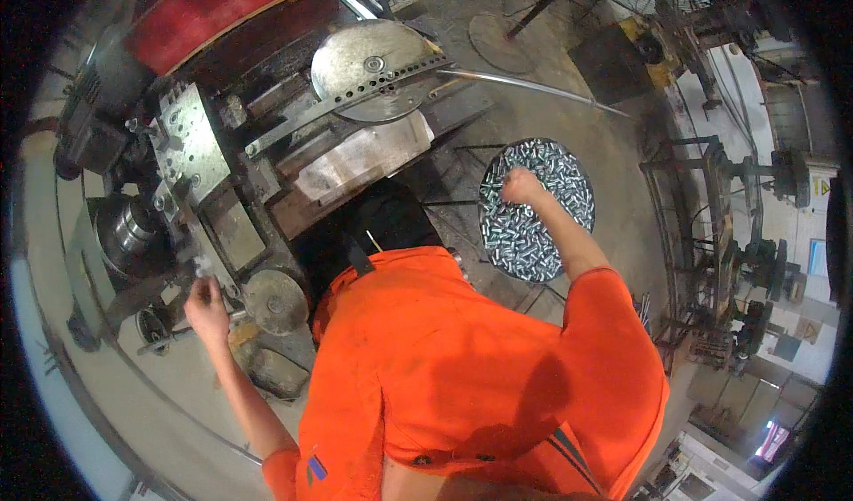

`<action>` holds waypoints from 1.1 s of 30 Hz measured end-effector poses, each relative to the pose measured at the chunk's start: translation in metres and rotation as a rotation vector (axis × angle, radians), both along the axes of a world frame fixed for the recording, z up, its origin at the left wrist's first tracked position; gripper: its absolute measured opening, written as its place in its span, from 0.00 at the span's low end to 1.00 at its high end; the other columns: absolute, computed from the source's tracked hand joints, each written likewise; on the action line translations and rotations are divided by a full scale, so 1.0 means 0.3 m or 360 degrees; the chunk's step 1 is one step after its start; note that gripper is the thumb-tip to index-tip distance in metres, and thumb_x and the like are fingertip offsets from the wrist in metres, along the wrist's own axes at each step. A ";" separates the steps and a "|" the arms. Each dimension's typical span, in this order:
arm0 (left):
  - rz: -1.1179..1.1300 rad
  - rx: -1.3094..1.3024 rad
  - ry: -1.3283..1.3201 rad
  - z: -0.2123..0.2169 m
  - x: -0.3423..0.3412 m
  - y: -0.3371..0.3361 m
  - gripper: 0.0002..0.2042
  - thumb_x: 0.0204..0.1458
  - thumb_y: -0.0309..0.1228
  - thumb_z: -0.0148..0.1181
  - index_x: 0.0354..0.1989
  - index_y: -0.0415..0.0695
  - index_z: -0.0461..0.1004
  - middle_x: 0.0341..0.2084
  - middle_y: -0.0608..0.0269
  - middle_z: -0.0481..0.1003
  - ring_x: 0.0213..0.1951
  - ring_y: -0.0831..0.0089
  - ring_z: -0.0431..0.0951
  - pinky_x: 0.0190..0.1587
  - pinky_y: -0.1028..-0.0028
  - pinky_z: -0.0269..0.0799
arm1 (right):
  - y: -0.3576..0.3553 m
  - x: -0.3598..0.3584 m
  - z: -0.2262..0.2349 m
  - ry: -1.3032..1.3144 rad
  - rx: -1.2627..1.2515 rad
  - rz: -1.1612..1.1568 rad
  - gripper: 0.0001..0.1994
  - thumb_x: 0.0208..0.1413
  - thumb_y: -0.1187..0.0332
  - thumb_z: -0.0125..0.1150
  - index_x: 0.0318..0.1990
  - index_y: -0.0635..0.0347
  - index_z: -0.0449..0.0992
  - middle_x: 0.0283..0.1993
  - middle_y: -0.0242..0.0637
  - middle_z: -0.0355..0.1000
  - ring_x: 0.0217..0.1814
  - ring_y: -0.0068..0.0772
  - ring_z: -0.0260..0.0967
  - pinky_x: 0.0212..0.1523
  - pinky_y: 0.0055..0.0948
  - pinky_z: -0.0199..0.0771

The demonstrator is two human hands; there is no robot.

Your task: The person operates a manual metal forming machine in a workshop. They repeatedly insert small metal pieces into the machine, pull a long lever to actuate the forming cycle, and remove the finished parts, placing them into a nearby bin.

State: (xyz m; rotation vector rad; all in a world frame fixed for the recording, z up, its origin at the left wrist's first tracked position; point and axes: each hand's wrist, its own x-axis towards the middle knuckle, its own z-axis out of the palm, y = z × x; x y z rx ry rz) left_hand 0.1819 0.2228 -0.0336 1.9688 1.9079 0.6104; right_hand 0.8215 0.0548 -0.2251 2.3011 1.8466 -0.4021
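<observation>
My right hand is closed in a fist on top of a round tray heaped with several small shiny metal cylinders; what the fist encloses is hidden. My left hand reaches to the dark, oily machine on my left, its fingers pinched on a small pale metal piece at the machine's front, beside a round steel disc. My orange shirt fills the lower middle and hides what lies under it.
A large perforated steel disc with a long bar sits on the machine's far side, with a thin rod sticking out to the right. A red curved guard is at top left. Metal racks and machinery stand at right on a grey floor.
</observation>
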 end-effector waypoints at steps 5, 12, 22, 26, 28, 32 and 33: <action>0.0041 -0.0012 -0.0019 -0.009 -0.006 -0.007 0.10 0.52 0.32 0.56 0.30 0.36 0.74 0.21 0.51 0.75 0.24 0.67 0.76 0.31 0.70 0.69 | 0.026 0.052 0.044 0.0207 -0.0098 0.0190 0.06 0.37 0.68 0.56 0.22 0.59 0.76 0.28 0.40 0.75 0.32 0.46 0.72 0.36 0.36 0.74; -0.0025 0.0080 0.0042 -0.019 -0.015 0.001 0.12 0.51 0.34 0.57 0.31 0.35 0.74 0.22 0.50 0.75 0.25 0.66 0.76 0.31 0.69 0.69 | -0.010 0.015 0.069 0.0063 -0.0121 0.0253 0.08 0.38 0.70 0.54 0.26 0.59 0.78 0.32 0.41 0.76 0.38 0.43 0.73 0.42 0.33 0.73; -0.0014 -0.0211 -0.0513 0.095 0.003 -0.003 0.11 0.54 0.30 0.56 0.38 0.32 0.74 0.23 0.64 0.74 0.27 0.80 0.73 0.32 0.77 0.69 | 0.061 -0.197 0.323 0.1188 0.0768 -0.0543 0.19 0.32 0.71 0.61 0.39 0.60 0.79 0.45 0.46 0.69 0.47 0.45 0.69 0.49 0.31 0.69; 0.0048 -0.0092 -0.0602 0.291 0.161 -0.004 0.12 0.52 0.30 0.57 0.39 0.34 0.74 0.27 0.62 0.77 0.30 0.79 0.75 0.36 0.78 0.69 | 0.250 -0.490 0.656 0.1304 0.1008 0.0310 0.23 0.29 0.72 0.58 0.42 0.62 0.76 0.50 0.46 0.67 0.48 0.45 0.68 0.49 0.33 0.68; -0.0180 -0.0060 -0.0587 0.309 0.296 0.010 0.12 0.51 0.33 0.57 0.36 0.36 0.76 0.27 0.59 0.78 0.31 0.74 0.77 0.37 0.75 0.70 | 0.343 -0.652 0.753 0.1465 0.1069 0.0685 0.25 0.28 0.70 0.57 0.43 0.63 0.75 0.51 0.47 0.66 0.49 0.48 0.66 0.49 0.36 0.67; -0.0607 -0.0423 -0.0852 0.343 0.481 0.007 0.14 0.53 0.36 0.56 0.33 0.35 0.77 0.22 0.60 0.77 0.25 0.75 0.76 0.31 0.75 0.70 | 0.483 -0.910 0.928 0.1480 0.1187 0.1378 0.25 0.28 0.65 0.56 0.41 0.64 0.74 0.50 0.50 0.65 0.48 0.53 0.63 0.48 0.42 0.66; -0.0641 -0.0578 -0.1061 0.348 0.505 0.004 0.15 0.54 0.37 0.55 0.32 0.35 0.76 0.21 0.61 0.76 0.24 0.77 0.75 0.29 0.76 0.70 | 0.496 -0.943 0.951 0.1493 0.1188 0.1436 0.24 0.28 0.65 0.56 0.41 0.63 0.74 0.50 0.49 0.65 0.48 0.53 0.63 0.48 0.42 0.66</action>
